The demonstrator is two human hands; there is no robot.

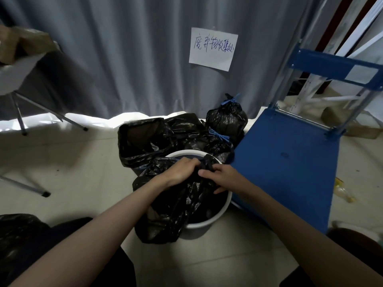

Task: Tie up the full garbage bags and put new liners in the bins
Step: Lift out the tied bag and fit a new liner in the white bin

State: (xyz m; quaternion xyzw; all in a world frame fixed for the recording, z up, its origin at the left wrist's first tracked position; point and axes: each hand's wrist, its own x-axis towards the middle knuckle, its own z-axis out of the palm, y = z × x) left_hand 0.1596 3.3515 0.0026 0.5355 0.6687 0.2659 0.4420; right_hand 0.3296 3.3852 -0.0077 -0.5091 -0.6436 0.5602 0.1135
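grey curtain (124,59), pale tiled floor (72,158)

The floor (68,162) is made of pale tiles. A round white bin (207,223) stands on it, with a black bag (165,214) hanging over its rim. Behind the bin sits a dark bin lined with a black bag (143,139). Next to that are two tied black bags with blue strings, one in front (213,141) and one behind (227,117). A blue cart (290,162) sits flat on the floor just to the right of the white bin. Thin metal table legs (22,129) stand on the left. Some small yellowish litter (343,191) lies to the right of the cart.
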